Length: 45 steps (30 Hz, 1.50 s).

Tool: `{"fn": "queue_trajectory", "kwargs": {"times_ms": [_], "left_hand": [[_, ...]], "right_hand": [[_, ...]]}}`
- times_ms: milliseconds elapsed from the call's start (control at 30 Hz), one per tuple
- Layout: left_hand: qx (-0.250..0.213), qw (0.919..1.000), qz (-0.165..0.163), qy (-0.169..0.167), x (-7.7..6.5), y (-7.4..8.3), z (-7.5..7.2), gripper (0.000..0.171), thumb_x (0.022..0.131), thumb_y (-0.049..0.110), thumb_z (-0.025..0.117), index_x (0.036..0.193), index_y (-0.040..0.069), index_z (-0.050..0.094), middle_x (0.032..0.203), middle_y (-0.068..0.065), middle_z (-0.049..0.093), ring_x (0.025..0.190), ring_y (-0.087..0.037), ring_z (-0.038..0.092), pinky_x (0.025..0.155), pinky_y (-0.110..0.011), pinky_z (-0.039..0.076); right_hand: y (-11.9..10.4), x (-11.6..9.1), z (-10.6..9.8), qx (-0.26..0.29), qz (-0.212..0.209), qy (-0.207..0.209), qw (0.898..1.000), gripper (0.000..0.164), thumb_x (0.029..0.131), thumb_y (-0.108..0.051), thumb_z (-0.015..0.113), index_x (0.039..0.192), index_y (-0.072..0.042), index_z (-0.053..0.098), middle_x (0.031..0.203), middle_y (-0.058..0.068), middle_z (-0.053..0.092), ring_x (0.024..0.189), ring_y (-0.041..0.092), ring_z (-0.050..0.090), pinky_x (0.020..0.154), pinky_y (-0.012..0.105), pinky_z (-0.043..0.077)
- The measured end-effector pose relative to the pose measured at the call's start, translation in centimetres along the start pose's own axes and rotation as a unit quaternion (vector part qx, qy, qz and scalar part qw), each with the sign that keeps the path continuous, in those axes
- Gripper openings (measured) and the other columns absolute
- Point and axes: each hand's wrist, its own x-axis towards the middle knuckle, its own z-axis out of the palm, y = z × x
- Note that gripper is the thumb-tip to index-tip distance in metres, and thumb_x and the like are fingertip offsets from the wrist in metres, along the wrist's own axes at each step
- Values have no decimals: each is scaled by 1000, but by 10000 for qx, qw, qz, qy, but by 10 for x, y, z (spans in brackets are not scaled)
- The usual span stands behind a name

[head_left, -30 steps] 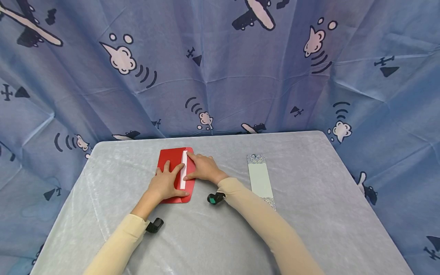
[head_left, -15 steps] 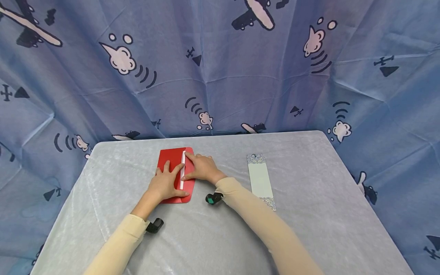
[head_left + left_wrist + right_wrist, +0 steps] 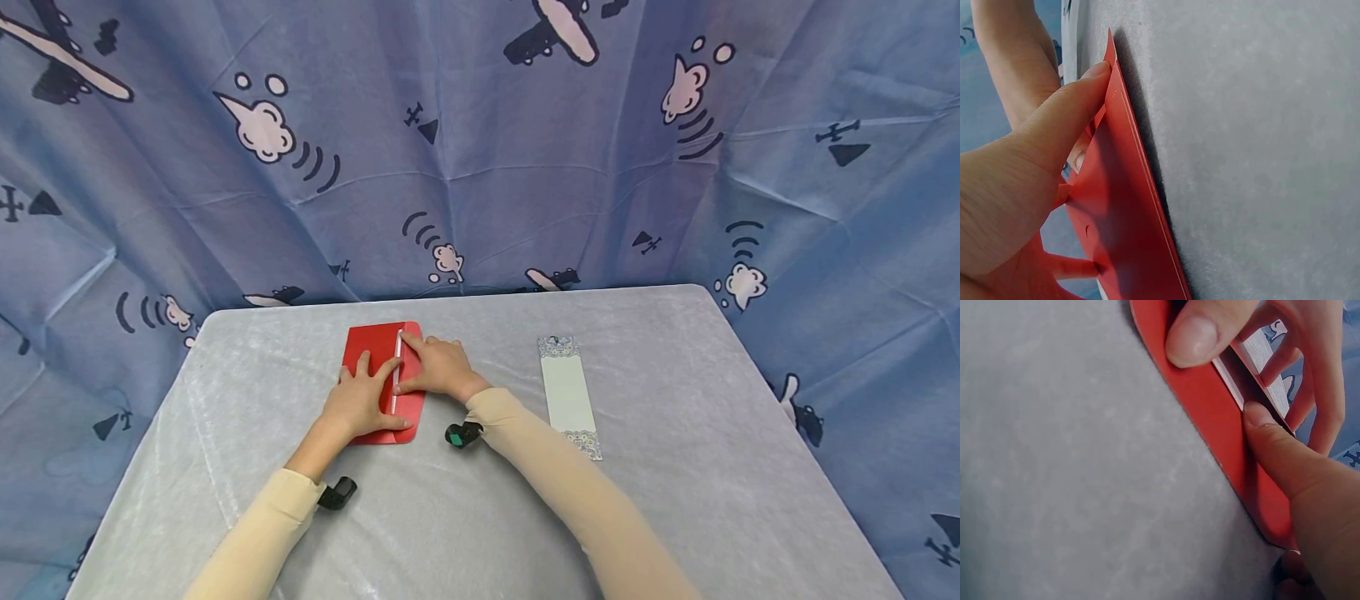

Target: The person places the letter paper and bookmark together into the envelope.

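1. On the grey cloth-covered worktop (image 3: 465,533), lying flat, a rectangular red paper envelope (image 3: 372,336) with its flap (image 3: 411,405) unfolded.
2. At the envelope's mouth, a thin showing edge of a white card (image 3: 394,404).
3. At the left hand (image 3: 354,407), a spread, unclosed grip across envelope and flap.
4. At the right hand (image 3: 444,367), an unclosed grip, thumb and forefinger parted, touching the card's edge.
5. Well apart, a long pale-green strip (image 3: 567,387) with patterned ends.

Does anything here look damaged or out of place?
Nothing really stands out. The red paper envelope has its flap open, a thin white strip showing inside; the pale green rectangular card merely lies slightly slanted.
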Motion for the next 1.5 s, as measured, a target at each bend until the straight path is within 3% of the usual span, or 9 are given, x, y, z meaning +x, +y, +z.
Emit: {"fn": "queue_trajectory", "kwargs": {"times_ms": [433,1500], "left_hand": [[-27,10000,18,32,-1,0,-1,105,67,59,83,152,19,36,153,-35,28,126,-65,41,83,-63,55],[13,10000,-28,6,1,-1,1,106,67,59,83,153,20,35,154,-35,27,126,-65,40,83,-63,55]], "right_hand": [[-2,-2,-1,-76,-38,62,9999,101,73,-72,71,155,-30,31,112,6,67,101,20,65,91,44,48],[1,-1,-2,202,13,-8,9998,87,79,-66,69,152,-33,37,123,8,66,109,21,65,95,46,46]]}}
